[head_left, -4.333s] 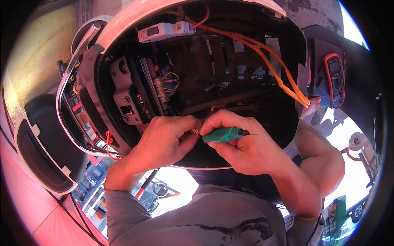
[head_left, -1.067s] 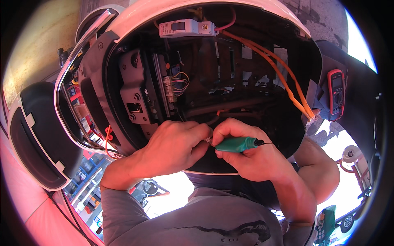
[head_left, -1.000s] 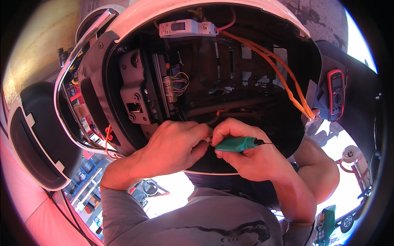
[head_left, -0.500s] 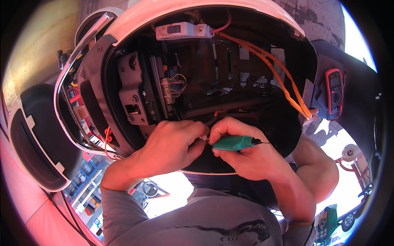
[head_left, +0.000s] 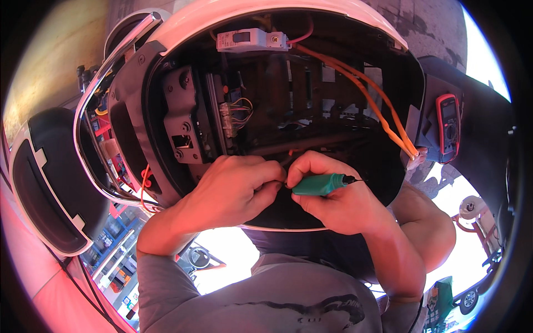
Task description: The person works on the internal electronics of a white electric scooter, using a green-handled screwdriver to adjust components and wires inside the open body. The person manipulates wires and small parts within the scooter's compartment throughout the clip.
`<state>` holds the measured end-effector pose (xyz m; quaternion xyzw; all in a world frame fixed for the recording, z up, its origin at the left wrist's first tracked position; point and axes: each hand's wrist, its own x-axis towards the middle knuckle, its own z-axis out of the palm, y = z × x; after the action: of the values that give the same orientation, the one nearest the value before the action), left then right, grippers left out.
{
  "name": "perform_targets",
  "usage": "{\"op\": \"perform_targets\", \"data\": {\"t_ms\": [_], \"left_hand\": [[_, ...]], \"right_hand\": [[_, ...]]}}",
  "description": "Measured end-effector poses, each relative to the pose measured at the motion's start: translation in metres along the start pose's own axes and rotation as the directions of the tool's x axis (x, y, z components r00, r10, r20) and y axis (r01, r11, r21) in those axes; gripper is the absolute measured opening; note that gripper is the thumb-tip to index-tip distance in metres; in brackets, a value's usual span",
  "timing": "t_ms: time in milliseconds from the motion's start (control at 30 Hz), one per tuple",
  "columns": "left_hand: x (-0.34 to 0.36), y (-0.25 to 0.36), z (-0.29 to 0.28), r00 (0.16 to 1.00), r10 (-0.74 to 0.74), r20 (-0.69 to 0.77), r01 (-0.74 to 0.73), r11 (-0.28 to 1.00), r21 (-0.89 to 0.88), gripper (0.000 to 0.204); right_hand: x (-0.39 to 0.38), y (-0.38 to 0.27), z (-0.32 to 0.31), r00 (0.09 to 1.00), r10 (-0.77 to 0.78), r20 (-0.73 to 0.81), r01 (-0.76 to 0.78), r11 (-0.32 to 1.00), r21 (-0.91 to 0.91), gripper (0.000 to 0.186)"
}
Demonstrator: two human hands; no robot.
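Note:
Over the near edge of the open dark bay [head_left: 333, 150] of a white-bodied scooter, my two hands meet almost fingertip to fingertip. My right hand [head_left: 347, 205] is closed around a green tool handle [head_left: 317, 185]; from its black end a thin dark wire or needle points right. My left hand [head_left: 239, 186] is closed in a pinch, and whatever sits between its thumb and fingers is too hidden to name. Beyond the left hand, a pale connector block [head_left: 226, 118] with several thin wires sits beside a metal bracket [head_left: 183, 125].
A white circuit breaker [head_left: 252, 40] lies along the bay's far rim, with orange cables [head_left: 372, 94] running right from it. On the dark surface at right rests a red multimeter [head_left: 448, 127]. A black seat-like pad [head_left: 61, 183] stands at left.
Both hands have shifted slightly up and right, the green handle with them. A small pale piece seen between the fingertips earlier is now hidden.

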<state>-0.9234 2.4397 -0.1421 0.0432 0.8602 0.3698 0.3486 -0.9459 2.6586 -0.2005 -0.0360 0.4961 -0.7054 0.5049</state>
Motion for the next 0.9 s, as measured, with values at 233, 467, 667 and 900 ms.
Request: {"op": "perform_targets", "data": {"t_ms": [233, 467, 667, 900], "left_hand": [[-0.001, -0.002, 0.003, 0.999, 0.027, -0.023, -0.026, 0.999, 0.047, 0.01], [-0.002, -0.004, 0.003, 0.999, 0.031, -0.043, -0.03, 0.999, 0.032, 0.01], [-0.002, -0.005, 0.004, 0.998, 0.023, -0.066, -0.025, 0.999, -0.024, 0.009], [-0.001, -0.005, 0.005, 0.997, 0.01, -0.07, -0.014, 0.998, -0.057, 0.007]], "right_hand": [[0.001, -0.003, 0.005, 0.992, 0.125, 0.013, -0.125, 0.974, 0.188, 0.02], [0.006, 0.005, 0.016, 0.987, 0.069, -0.146, -0.04, 0.981, 0.188, 0.023], [0.008, 0.009, 0.024, 0.955, 0.097, -0.282, -0.003, 0.949, 0.316, 0.033], [0.005, 0.007, 0.019, 0.969, 0.109, -0.222, -0.047, 0.963, 0.266, 0.036]]}}
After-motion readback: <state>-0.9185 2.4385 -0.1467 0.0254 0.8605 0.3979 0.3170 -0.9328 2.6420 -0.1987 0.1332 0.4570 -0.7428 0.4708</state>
